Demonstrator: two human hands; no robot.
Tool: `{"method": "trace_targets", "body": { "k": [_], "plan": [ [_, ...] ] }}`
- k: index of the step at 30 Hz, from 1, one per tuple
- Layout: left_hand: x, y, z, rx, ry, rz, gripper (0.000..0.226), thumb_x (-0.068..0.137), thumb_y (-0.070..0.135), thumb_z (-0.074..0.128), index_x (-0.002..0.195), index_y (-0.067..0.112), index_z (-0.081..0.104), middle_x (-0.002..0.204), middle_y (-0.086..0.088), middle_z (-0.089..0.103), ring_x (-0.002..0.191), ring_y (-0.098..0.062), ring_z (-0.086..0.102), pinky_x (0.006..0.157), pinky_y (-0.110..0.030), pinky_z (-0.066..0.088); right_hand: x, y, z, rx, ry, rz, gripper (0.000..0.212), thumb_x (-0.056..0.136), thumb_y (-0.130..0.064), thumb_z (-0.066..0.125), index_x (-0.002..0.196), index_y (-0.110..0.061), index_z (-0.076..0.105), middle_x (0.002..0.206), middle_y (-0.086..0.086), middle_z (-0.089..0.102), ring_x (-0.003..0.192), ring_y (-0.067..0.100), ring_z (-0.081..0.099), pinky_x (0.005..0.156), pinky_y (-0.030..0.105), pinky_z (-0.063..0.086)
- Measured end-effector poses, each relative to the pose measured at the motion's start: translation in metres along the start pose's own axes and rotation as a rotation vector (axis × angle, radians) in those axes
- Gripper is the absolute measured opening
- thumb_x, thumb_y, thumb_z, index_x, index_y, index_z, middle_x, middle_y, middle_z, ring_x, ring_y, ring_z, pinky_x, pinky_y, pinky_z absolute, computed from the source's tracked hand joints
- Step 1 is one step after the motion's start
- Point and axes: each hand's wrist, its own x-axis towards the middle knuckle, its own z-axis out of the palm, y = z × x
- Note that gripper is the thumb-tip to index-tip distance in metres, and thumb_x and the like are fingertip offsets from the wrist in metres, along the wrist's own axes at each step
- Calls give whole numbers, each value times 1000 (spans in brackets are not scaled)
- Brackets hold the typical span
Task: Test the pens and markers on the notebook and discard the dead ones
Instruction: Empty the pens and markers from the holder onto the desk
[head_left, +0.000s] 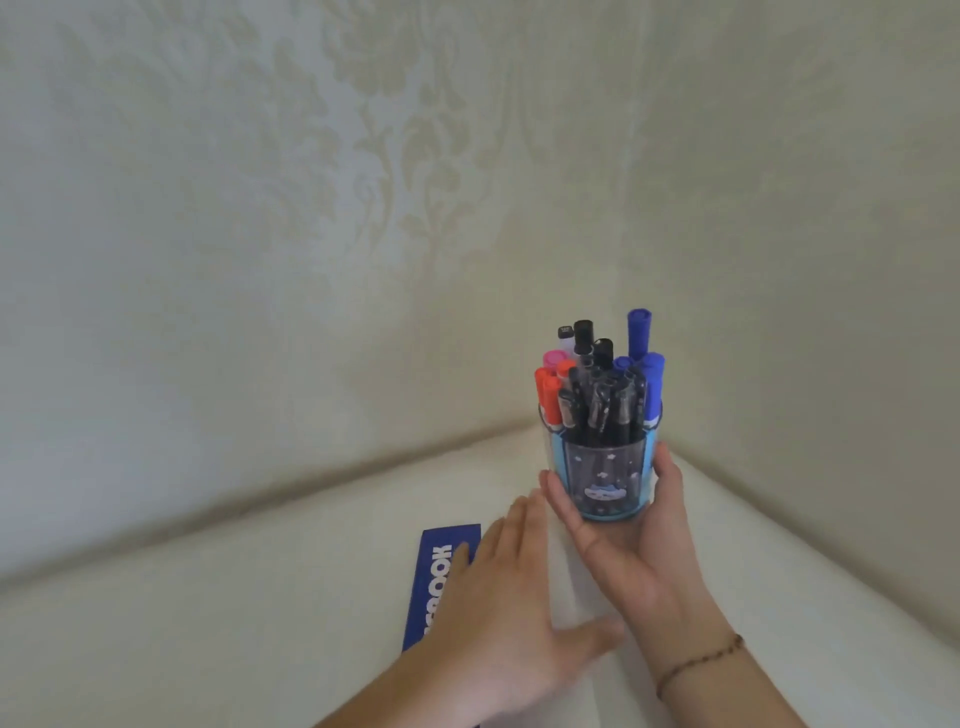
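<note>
A: What is the right hand (631, 540) doing?

B: It is cupping the holder (602, 475), a see-through blue cup, from below and behind. The thumb is curling up one side and the fingers up the other, so the hand is clamped on it. A thin bracelet (698, 662) is circling that wrist.

A: And where is the holder sitting?

B: It is near the far corner of the desk (208, 623), where the two patterned walls (260, 208) are meeting. Whether its base is resting on the desk or being held just above it, I cannot tell from this angle.

A: What is standing in it?

B: The pens (602, 400) are standing upright and packed together: dark ones in the middle, red and pink caps on the left, blue markers on the right, one blue cap rising above the rest.

A: And the left hand (498, 618)?

B: It is lying flat, palm down, fingers straight and spread apart, gripping nothing. Its fingertips are pointing toward the holder, just beside the right thumb.

A: Is the notebook showing?

B: Yes, the notebook (441, 582) is lying on the desk toward the near edge, left of the holder. The left hand is covering part of its blue cover, which is showing white lettering.
</note>
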Motion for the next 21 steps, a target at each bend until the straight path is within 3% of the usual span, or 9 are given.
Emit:
{"method": "trace_targets", "body": {
  "k": [3,6,12,14,17,18,21],
  "plan": [
    [3,-6,13,214,-103,-28,115,68,85,50,150,39,-15,161,11,-16,149,-15,-16,119,-53,-8,-2,-3,-3,23,31,-22,49,87,-50,59,124,-18,65,124,13,66,115,33,61,103,47,45],
    [3,-19,10,269,-85,-20,99,71,78,48,150,44,0,162,12,-10,149,-15,-15,116,-58,-10,-2,-10,-6,-16,27,-79,46,88,-48,56,125,-22,64,124,9,66,114,31,63,101,48,46],
    [-1,-79,-23,309,-37,-101,94,79,68,49,152,40,-2,162,12,-13,148,-13,-16,118,-55,-9,0,-19,-16,-209,43,-206,44,90,-43,58,129,-23,57,126,7,65,115,30,63,88,48,53],
    [7,-81,-36,7,18,-73,104,71,73,57,150,44,-4,162,16,-8,149,-8,-10,121,-48,0,1,-18,-16,-306,76,-268,41,88,-38,63,126,-23,58,122,6,68,112,29,64,87,50,53],
    [29,-45,-43,-933,191,37,94,61,76,64,140,63,15,154,23,19,140,-2,27,112,-41,31,3,-16,-19,-424,178,-363,36,83,-30,72,117,-25,64,115,6,71,108,30,66,88,52,53],
    [39,-33,-41,-1120,232,60,87,63,74,64,137,64,20,151,20,26,134,-1,37,107,-41,39,4,-17,-20,-451,199,-393,36,82,-27,73,116,-25,64,114,6,71,107,31,66,88,51,54],
    [61,-7,-21,-1210,342,104,72,78,60,64,139,57,27,148,16,36,121,0,53,97,-33,50,4,-18,-20,-513,206,-487,39,81,-19,75,118,-25,64,113,6,71,104,29,68,82,45,57]
  ]
}}
